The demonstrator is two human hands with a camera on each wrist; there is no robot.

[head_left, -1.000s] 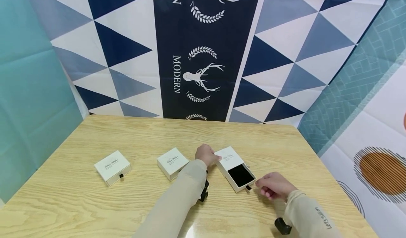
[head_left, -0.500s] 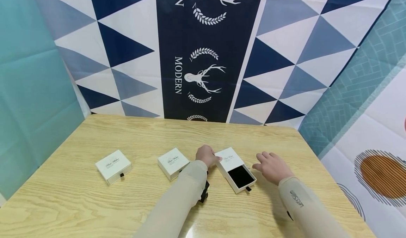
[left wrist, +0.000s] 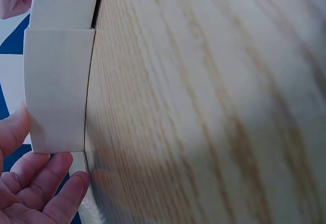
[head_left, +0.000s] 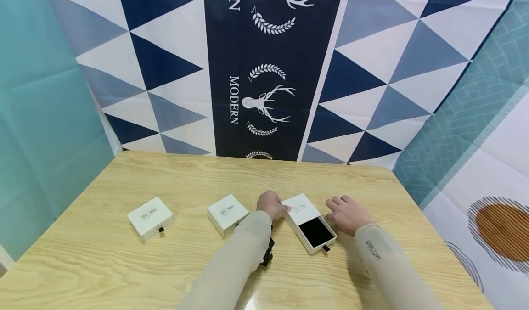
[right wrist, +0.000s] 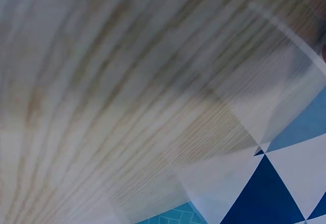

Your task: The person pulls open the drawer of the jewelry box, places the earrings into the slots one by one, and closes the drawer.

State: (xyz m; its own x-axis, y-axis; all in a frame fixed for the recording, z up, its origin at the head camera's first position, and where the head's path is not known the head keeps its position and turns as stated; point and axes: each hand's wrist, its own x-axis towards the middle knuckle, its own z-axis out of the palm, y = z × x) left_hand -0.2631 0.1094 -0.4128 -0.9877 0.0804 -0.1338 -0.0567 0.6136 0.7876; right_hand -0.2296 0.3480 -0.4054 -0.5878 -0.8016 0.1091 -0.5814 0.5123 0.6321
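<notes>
A white drawer-style gift box (head_left: 301, 209) lies on the table, its drawer (head_left: 316, 232) pulled part way out toward me. Black lining shows inside the drawer, and a black ribbon tab hangs at its front. My left hand (head_left: 270, 204) holds the box's outer sleeve by its left side. In the left wrist view, the thumb (left wrist: 12, 130) lies on the sleeve and the fingers (left wrist: 48, 186) touch its end. My right hand (head_left: 347, 213) is low over the table, right beside the box, with fingers bent downward. Whatever lies under its fingertips is hidden.
Two similar white boxes stand closed to the left: one in the middle (head_left: 227, 213), partly behind my left sleeve, and one farther left (head_left: 150, 218). All rest on a wooden table (head_left: 186, 177). A patterned cloth (head_left: 173, 71) hangs behind the table.
My right hand has moved from the drawer's front up to the box's right side and lowered there. It now covers a small pale thing seen there before. My left hand stays put.
</notes>
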